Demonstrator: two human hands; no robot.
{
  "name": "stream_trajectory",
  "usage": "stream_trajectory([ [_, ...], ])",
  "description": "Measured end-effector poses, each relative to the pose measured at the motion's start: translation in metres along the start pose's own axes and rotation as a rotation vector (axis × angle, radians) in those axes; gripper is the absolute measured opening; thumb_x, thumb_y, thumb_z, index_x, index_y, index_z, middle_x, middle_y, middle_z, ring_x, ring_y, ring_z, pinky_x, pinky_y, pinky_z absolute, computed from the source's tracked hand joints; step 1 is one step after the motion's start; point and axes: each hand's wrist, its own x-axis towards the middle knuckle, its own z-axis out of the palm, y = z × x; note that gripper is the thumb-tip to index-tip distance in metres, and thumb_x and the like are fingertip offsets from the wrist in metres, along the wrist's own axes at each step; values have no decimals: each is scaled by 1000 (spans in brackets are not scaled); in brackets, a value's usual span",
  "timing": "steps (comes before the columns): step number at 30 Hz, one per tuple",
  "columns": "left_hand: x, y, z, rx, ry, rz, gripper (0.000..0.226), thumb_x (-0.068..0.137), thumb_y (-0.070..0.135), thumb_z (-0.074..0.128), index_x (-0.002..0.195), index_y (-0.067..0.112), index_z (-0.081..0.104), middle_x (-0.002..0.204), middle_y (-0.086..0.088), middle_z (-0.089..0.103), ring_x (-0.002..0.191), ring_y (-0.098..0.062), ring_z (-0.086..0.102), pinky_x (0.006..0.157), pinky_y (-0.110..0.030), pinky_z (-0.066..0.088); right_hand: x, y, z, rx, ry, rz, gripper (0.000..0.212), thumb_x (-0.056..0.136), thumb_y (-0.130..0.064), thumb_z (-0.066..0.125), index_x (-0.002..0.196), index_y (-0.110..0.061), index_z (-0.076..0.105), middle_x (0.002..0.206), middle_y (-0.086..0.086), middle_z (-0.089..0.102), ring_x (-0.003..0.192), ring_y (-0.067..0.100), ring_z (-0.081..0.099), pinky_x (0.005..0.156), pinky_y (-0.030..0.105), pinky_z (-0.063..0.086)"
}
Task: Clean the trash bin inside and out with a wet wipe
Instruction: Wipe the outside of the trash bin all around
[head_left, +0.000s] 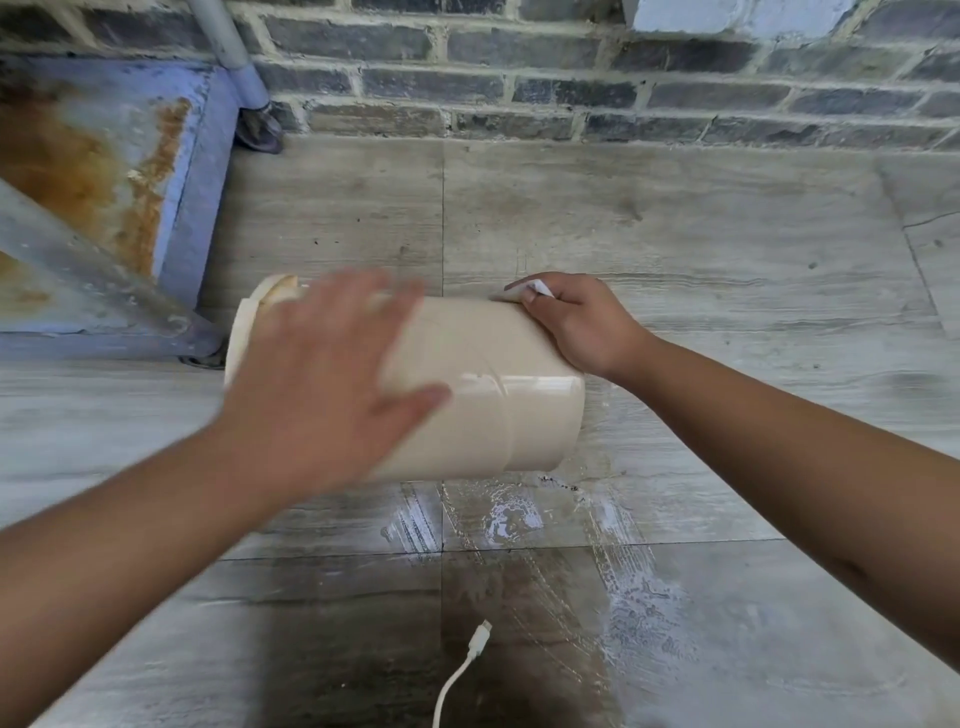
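A beige plastic trash bin (493, 384) lies on its side on the tiled floor, its rimmed end to the left and its closed end to the right. My left hand (322, 379) is spread flat over the bin's left half, fingers apart and blurred by motion. My right hand (576, 322) is at the bin's far right upper edge, fingers closed on a small white wet wipe (530, 288) that presses against the bin's wall. The bin's inside is hidden from this angle.
Wet streaks (519, 519) shine on the floor tiles just in front of the bin. A white cable with a plug (467, 660) hangs at the bottom centre. A rusty blue metal frame (119, 171) stands at the left, and a brick wall (571, 78) runs along the back.
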Motion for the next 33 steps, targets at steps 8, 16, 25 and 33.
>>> stream_trajectory([
  [8,34,-2,29,344,-188,58,88,75,83,7,148,33,11,154,-10,30,139,-38,25,108,-59,18,-14,-1,-6,-47,-5,-155,31,99,-12,48,127,-10,62,136,2,58,129,8,48,111,29,34],
  [16,63,-10,26,358,-166,107,88,77,81,3,148,32,18,150,-9,36,135,-35,33,106,-56,26,-62,52,22,-665,110,-704,48,95,-18,38,141,-5,41,149,11,34,144,24,23,120,43,9],
  [25,99,-21,27,318,-173,125,87,75,83,2,145,34,21,144,-5,44,130,-31,42,103,-52,33,-121,111,23,-757,-301,-464,44,93,-18,55,135,-7,53,141,14,51,132,29,47,103,49,45],
  [33,118,-21,27,250,-267,114,92,69,86,1,144,37,21,147,-2,43,128,-30,45,100,-49,35,-75,6,-10,371,505,-135,32,103,-22,40,119,-26,68,122,-9,68,119,7,59,97,22,47],
])
